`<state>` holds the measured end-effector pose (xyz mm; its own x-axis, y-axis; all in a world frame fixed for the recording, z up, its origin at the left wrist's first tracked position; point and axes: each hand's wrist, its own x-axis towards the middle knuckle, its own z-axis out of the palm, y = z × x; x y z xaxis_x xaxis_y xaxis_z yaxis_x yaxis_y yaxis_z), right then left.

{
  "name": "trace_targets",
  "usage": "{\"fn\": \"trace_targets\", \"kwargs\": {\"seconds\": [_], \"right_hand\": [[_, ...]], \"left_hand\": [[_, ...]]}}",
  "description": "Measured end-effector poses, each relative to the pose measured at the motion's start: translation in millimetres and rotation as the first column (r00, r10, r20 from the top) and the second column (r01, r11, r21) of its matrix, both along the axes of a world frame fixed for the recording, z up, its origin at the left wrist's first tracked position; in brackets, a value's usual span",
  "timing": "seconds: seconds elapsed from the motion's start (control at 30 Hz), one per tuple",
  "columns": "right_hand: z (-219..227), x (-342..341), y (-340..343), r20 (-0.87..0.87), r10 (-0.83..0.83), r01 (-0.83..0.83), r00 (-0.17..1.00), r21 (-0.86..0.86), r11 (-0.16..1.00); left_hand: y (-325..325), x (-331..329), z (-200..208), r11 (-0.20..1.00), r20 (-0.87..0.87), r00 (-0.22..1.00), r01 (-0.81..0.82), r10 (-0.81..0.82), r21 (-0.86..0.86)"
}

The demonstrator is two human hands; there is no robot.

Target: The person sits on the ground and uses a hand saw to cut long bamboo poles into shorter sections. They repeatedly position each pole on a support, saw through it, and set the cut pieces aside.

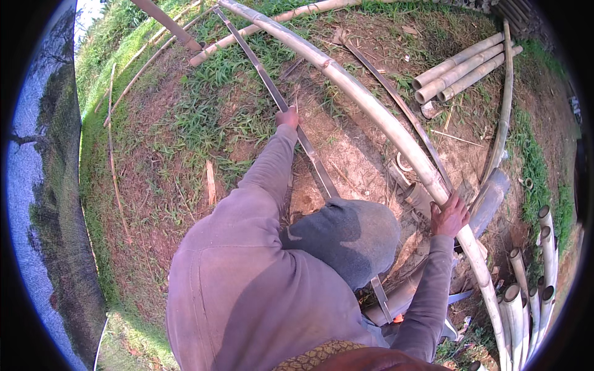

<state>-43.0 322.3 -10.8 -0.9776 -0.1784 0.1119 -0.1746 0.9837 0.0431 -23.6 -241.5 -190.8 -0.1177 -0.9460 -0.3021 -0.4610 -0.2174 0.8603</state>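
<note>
My left hand [286, 117] reaches forward with its fingers closed round a long, narrow split bamboo strip [266, 79]. The strip slants from the far grass back toward my bent knee [356, 238], which hides part of it. To the right, my right hand [450, 214] grips a long pale bamboo pole [396, 128]. This pole curves from the top of the view down to the lower right, passing over other bamboo on the ground. Another brown split strip [396, 96] lies beyond the pole and runs toward it near my right hand.
Three cut bamboo lengths [464, 68] lie together at the far right. A thick dark bamboo piece [490, 198] is beside my right hand. Several bamboo poles [513, 303] point their open ends upward at lower right. Mesh netting [55, 204] borders the left over patchy grass and soil.
</note>
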Motion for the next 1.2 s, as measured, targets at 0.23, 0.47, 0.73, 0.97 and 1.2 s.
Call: {"fn": "trace_targets", "kwargs": {"seconds": [0.23, 0.47, 0.73, 0.97, 1.2], "right_hand": [[-12.1, 158.2, 13.2, 0.333, 0.41, -0.232, 0.849, -0.462, 0.856], [1.5, 191.2, 52.4, 0.263, 0.274, -0.126, 0.925, -0.468, 0.875], [21.6, 143.4, 49.6, 0.069, 0.173, -0.126, 0.983, -0.433, 0.892], [26.8, 105.1, 33.7, -0.001, 0.184, -0.171, 0.983, -0.385, 0.907], [33.2, 91.2, 43.3, -0.014, 0.218, -0.208, 0.976, -0.361, 0.909]], "left_hand": [[63.3, -23.1, 87.0, 0.881, -0.573, 0.778, 0.052, 0.259, 0.469], [79.9, -49.4, 131.3, 0.844, -0.71, 0.675, 0.248, 0.202, 0.476], [82.5, -124.3, 157.6, 0.752, -0.762, 0.615, 0.4, 0.204, 0.524], [55.0, -158.9, 140.2, 0.751, -0.756, 0.612, 0.381, 0.232, 0.539], [58.6, -159.1, 135.7, 0.734, -0.767, 0.597, 0.408, 0.235, 0.543]]}}
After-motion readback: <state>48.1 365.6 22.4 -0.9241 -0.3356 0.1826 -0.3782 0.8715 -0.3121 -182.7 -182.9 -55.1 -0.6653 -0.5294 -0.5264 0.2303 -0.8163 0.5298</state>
